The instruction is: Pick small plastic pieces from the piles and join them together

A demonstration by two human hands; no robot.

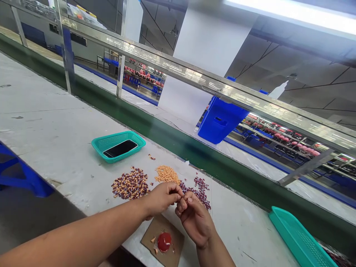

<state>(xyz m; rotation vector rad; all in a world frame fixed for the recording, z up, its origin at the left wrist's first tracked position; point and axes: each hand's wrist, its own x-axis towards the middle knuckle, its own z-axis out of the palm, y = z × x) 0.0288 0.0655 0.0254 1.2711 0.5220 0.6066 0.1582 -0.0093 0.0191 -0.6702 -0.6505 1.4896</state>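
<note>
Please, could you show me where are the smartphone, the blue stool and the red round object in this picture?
Smartphone [120, 148]: head view, on its dark screen.
Blue stool [30, 179]: head view, on its leg, at the left edge.
Red round object [164, 241]: head view, on its glossy top.

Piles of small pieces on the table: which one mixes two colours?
The leftmost pile, nearest the teal basket with the phone: it mixes orange and purple. The middle pile is orange, the right-hand pile purple.
</note>
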